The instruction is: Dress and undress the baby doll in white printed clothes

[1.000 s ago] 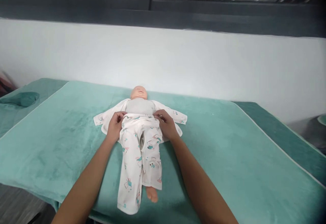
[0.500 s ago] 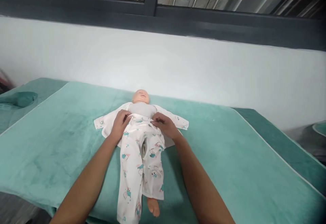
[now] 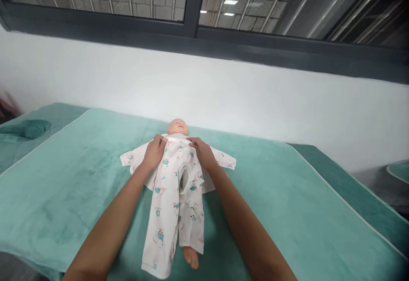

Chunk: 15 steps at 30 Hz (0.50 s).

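Note:
A baby doll point(image 3: 177, 126) lies on its back, head toward the wall. White printed trousers point(image 3: 168, 196) cover its legs and most of its torso. My left hand point(image 3: 156, 151) grips the waistband at its left side, fingers pinched on the cloth. On the opposite side of the waistband, my right hand point(image 3: 202, 151) is closed on the same trousers. A white printed jacket point(image 3: 225, 158) lies spread under the doll, its sleeves out to both sides. One bare foot point(image 3: 191, 256) sticks out of the right trouser leg; the other foot is hidden inside the longer-hanging leg.
The doll rests on a bed with a green plush cover point(image 3: 271, 196). A round face hole point(image 3: 25, 130) shows in the green surface at the left. Behind the bed stands a white wall point(image 3: 223, 98) below a dark-framed barred window point(image 3: 194, 30).
Both hands have pulled the trousers' waistband up toward the doll's chest, covering more of its torso. The view has tilted up a little.

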### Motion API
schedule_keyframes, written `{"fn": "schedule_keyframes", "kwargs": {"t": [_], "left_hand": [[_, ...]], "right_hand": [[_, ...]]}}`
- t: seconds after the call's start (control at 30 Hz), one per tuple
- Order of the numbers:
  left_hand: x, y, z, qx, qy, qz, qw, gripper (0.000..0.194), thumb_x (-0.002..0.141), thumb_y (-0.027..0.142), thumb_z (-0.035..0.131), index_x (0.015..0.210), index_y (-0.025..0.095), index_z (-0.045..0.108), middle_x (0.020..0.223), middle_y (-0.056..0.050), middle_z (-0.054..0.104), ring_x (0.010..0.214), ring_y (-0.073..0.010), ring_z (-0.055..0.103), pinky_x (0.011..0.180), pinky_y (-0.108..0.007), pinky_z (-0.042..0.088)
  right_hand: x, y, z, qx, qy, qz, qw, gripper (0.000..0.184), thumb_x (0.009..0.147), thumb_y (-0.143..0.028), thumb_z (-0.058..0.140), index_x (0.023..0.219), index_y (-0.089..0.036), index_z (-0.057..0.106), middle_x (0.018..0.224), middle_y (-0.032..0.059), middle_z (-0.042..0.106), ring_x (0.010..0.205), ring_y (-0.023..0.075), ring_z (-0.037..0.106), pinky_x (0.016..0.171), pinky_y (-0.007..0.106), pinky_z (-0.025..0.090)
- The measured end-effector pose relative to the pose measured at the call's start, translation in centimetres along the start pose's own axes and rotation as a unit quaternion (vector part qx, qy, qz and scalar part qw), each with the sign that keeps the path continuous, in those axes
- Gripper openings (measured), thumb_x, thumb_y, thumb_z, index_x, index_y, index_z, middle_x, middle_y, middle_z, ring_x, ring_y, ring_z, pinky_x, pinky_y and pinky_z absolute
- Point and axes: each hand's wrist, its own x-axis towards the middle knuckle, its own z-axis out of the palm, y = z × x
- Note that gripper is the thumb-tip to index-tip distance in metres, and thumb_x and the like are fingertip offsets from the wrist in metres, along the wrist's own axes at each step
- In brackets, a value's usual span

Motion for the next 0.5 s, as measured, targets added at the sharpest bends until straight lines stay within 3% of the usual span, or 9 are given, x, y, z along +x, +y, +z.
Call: {"fn": "schedule_keyframes", "kwargs": {"t": [0.1, 0.17, 0.27, 0.37, 0.5], "left_hand": [[1.8, -0.6, 0.4, 0.003, 0.030, -0.035, 0.999, 0.017, 0.092, 0.035, 0.057, 0.079, 0.024, 0.054, 0.070, 0.000, 0.058, 0.070, -0.0209, 0.052, 0.069, -0.031, 0.036], [2.9, -1.2, 0.6, -0.010, 0.051, -0.070, 0.996, 0.018, 0.091, 0.033, 0.058, 0.076, 0.023, 0.053, 0.071, 0.000, 0.058, 0.071, -0.0203, 0.051, 0.068, -0.031, 0.034], [3.7, -2.1, 1.0, -0.031, 0.078, -0.117, 0.990, 0.021, 0.090, 0.031, 0.059, 0.072, 0.022, 0.051, 0.071, 0.000, 0.057, 0.071, -0.0190, 0.050, 0.067, -0.030, 0.034], [3.4, -2.6, 1.4, -0.033, 0.078, -0.124, 0.989, 0.018, 0.087, 0.031, 0.062, 0.075, 0.022, 0.052, 0.070, 0.001, 0.056, 0.069, -0.0178, 0.049, 0.069, -0.030, 0.037], [2.3, -2.7, 1.7, -0.018, 0.072, -0.040, 0.996, 0.008, 0.084, 0.027, 0.065, 0.084, 0.022, 0.058, 0.086, -0.002, 0.062, 0.082, -0.0201, 0.057, 0.080, -0.034, 0.044]], "right_hand": [[1.2, 0.7, 0.4, -0.025, 0.020, 0.069, 0.997, 0.020, 0.095, -0.045, 0.047, 0.092, -0.027, 0.053, 0.080, 0.0001, 0.065, 0.073, 0.0218, 0.058, 0.071, 0.033, 0.041], [2.2, 1.2, 0.6, -0.046, 0.045, 0.090, 0.994, 0.018, 0.092, -0.044, 0.049, 0.086, -0.027, 0.050, 0.069, -0.0027, 0.056, 0.065, 0.0198, 0.051, 0.065, 0.031, 0.036], [3.5, 2.0, 0.9, -0.025, 0.073, 0.134, 0.988, 0.018, 0.087, -0.042, 0.052, 0.080, -0.026, 0.046, 0.065, -0.0043, 0.050, 0.064, 0.0184, 0.047, 0.063, 0.030, 0.034], [3.8, 2.7, 1.7, 0.019, 0.094, 0.176, 0.980, 0.019, 0.083, -0.042, 0.057, 0.078, -0.026, 0.047, 0.065, -0.0047, 0.051, 0.066, 0.0180, 0.049, 0.065, 0.030, 0.039], [2.8, 3.3, 2.8, 0.077, 0.136, 0.154, 0.976, 0.021, 0.079, -0.043, 0.063, 0.088, -0.025, 0.056, 0.086, 0.0016, 0.065, 0.084, 0.0210, 0.060, 0.078, 0.034, 0.048]]}}
